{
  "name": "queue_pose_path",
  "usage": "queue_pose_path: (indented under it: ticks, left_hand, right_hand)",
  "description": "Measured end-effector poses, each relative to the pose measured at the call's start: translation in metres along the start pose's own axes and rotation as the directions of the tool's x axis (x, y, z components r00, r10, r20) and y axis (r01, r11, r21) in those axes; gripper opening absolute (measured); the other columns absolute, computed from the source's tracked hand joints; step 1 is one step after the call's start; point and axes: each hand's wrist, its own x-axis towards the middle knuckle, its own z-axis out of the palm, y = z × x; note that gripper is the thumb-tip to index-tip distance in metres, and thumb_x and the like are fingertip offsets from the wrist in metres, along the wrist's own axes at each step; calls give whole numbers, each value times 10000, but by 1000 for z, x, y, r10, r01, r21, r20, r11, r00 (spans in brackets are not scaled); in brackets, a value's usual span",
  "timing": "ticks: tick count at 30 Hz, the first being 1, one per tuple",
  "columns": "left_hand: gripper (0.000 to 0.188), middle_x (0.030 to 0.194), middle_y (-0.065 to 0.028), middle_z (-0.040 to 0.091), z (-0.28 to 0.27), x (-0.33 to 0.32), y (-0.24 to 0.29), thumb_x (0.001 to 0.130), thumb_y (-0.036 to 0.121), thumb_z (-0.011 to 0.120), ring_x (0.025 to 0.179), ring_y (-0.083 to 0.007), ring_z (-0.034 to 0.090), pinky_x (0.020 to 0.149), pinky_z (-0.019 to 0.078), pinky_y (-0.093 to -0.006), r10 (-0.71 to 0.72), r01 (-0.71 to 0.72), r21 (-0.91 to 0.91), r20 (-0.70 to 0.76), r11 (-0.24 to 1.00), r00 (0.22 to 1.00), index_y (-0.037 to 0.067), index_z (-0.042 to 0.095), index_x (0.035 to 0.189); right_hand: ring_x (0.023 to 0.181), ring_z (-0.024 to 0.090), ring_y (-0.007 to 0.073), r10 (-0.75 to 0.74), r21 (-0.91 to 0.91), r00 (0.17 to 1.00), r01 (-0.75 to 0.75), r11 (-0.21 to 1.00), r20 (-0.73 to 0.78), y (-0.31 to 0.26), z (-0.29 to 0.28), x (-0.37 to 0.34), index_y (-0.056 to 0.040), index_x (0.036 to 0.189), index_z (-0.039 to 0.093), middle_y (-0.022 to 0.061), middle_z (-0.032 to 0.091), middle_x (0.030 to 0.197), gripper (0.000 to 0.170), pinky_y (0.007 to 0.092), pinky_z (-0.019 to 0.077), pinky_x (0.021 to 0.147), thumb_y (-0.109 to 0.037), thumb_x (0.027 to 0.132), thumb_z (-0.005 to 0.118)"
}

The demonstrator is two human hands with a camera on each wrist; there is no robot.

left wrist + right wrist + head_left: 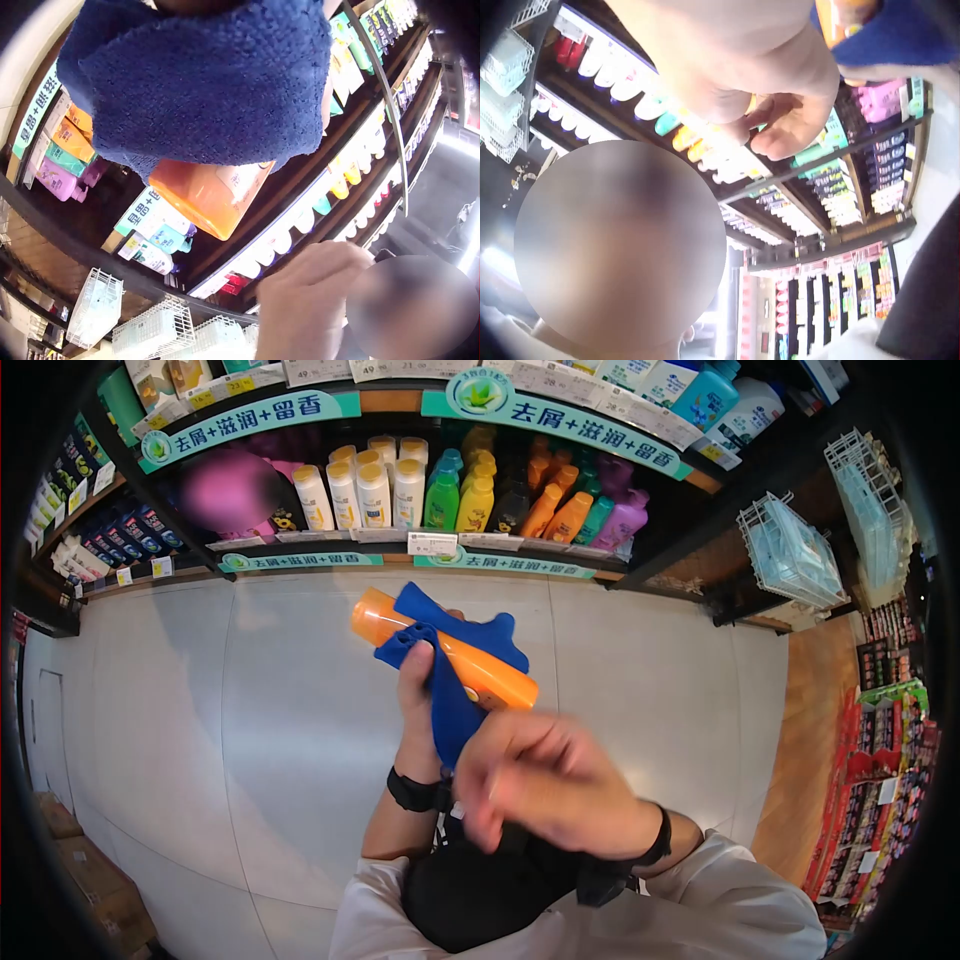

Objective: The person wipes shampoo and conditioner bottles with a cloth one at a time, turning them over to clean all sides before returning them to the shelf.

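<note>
Right hand (pixel 550 780) is hovering nearest the head camera, fingers loosely curled. Left hand (pixel 414 695) is gripping the orange bottle (pixel 475 670) through blue cloth (pixel 456 715), over the floor (pixel 300 760), before the front edge of the shelf (pixel 385 535). Head view is showing both bottle ends; left-wrist view is showing one, cloth covering the rest.

L hand (pixel 416 705) grips; R hand (pixel 540 780) w/ fingers (pixel 784 140) bent.

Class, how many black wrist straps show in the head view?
2: the left black strap is around the wrist below the left hand, the right black strap around the wrist behind the right hand. None seems hidden.
</note>
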Motion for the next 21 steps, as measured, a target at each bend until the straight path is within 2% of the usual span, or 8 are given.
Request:
queue_pose_path:
  ticks: [2,5,6,9,16,18,19,21]
  left_hand:
    - [510,1170,-181,549,-4,1,3,852,442,540,1017,-317,578,888,465,-465,-16,17,-8,50,1000,999,113,420,1224]
    - [493,1159,-146,541,0,-1,6,870,441,512,1040,-320,568,889,461,-487,-22,25,-58,54,998,998,135,399,1240]
    - [488,1160,-91,516,2,-1,4,879,448,495,1066,-315,557,893,459,-497,29,-17,-136,85,991,996,148,382,1247]
    - [473,1157,-50,491,-1,0,3,881,450,488,1096,-303,540,895,460,-494,60,-54,-111,57,992,997,159,387,1240]
    - [490,1161,-44,489,3,-1,2,874,465,491,1110,-290,529,893,461,-483,44,-44,28,27,999,999,153,388,1237]
    - [500,1158,-44,491,2,0,0,875,468,488,1110,-289,529,888,463,-472,22,-2,-157,121,988,992,140,388,1239]
    - [500,1158,-44,491,3,-1,0,875,468,488,1110,-289,529,888,463,-472,21,-2,-157,121,988,992,140,388,1239]
    - [510,1144,-52,496,5,-2,1,870,461,496,1108,-289,530,892,459,-458,-4,6,-23,80,1000,997,127,387,1240]
  right_hand:
    - [636,571,140,-96,-91,987,85,992,-127,-2,-21,0,-35,862,536,102,596,806,201,257,480,595,-215,887,622]
    - [652,593,132,-113,-51,967,104,993,-230,-2,-40,-4,-27,883,585,106,637,851,179,261,492,598,-204,909,589]
    - [652,593,132,-110,-42,965,103,994,-238,-4,-44,-6,-27,883,585,106,637,851,179,261,492,598,-204,909,589]
    - [760,631,131,-71,-41,970,64,997,-231,-7,-51,-10,2,997,637,135,664,971,252,251,518,641,-228,928,561]
    - [844,650,173,-56,-95,952,29,995,-302,-13,-45,-12,16,1081,611,144,652,1052,417,278,514,703,-350,971,442]
    - [847,649,176,-66,-111,950,33,993,-306,-14,-44,-12,17,1085,609,146,651,1057,421,280,513,710,-351,973,436]
    - [852,647,175,-67,-107,952,37,994,-298,-14,-44,-13,16,1091,605,145,648,1064,407,279,512,707,-337,975,438]
    - [858,645,174,-70,-103,955,41,994,-289,-13,-46,-14,16,1097,601,145,646,1071,394,278,511,704,-323,976,441]
